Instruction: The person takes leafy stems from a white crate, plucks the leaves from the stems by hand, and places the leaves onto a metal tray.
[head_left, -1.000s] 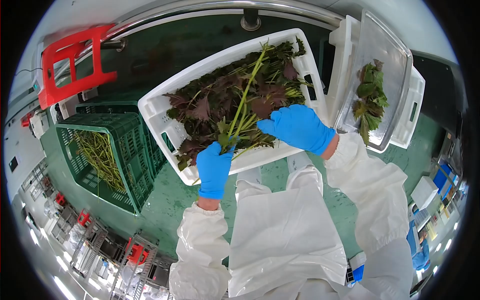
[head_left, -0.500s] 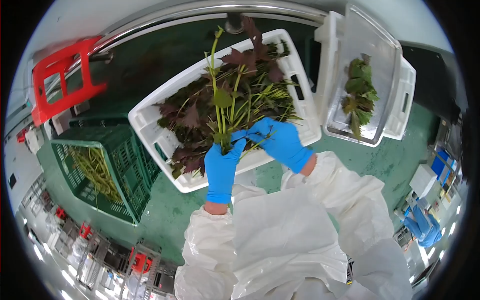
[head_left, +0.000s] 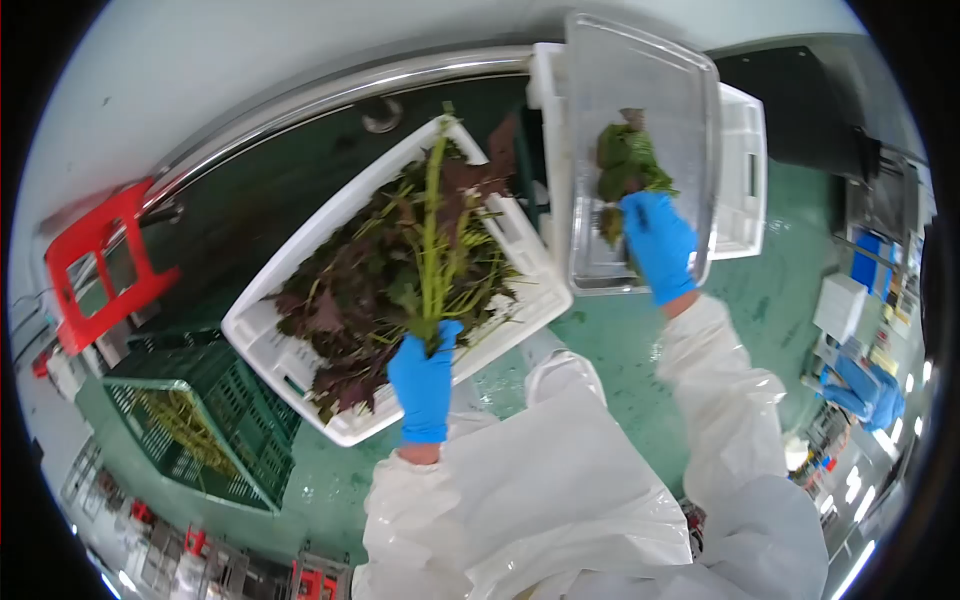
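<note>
At the far left we see a red plastic frame beside the steel rail, and below it a green mesh crate holding loose cut stems. Next comes a white plastic crate, filled with a heap of purple-and-green, perilla-like leaves. Over its near side, our left hand has its fingers closed round the lower end of a bunch of leafy stems, whose long green stalks point away from us above the heap. To the right, a shallow see-through tray sits on white crates and carries a small pile of leaves. Our right hand reaches over the pile's near end, fingers together; whether they pinch any leaf we cannot tell.
</note>
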